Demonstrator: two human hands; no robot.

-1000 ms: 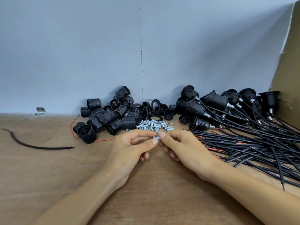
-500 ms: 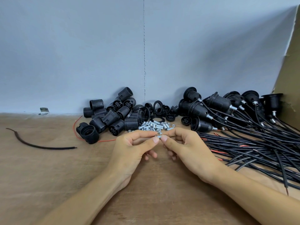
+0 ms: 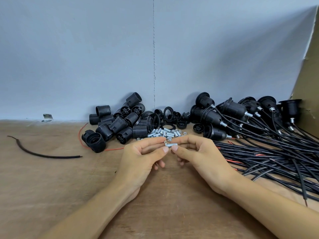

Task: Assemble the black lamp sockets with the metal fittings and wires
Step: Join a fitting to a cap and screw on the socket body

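Note:
My left hand (image 3: 143, 156) and my right hand (image 3: 198, 156) meet fingertip to fingertip over the wooden table. Between them they pinch a small threaded metal fitting (image 3: 170, 145), the left hand at its left end where a small nut seems to sit, the right hand on the tube. Just behind lies a heap of loose metal fittings and nuts (image 3: 164, 132). A pile of bare black socket shells (image 3: 120, 123) sits at the back left. Assembled sockets with fittings and black wires (image 3: 241, 118) fill the back right.
The wire bundle (image 3: 276, 156) spreads over the right of the table (image 3: 51, 178). A loose black wire piece (image 3: 43, 154) lies at the left, and a thin red wire (image 3: 82, 140) curls by the shells. Black rings and caps (image 3: 172, 116) lie against the grey wall. Cardboard (image 3: 309, 83) stands far right.
Both hands stay together on the small fitting, fingers shifting slightly as if turning it. The camera has tilted a little, so the piles sit lower in view.

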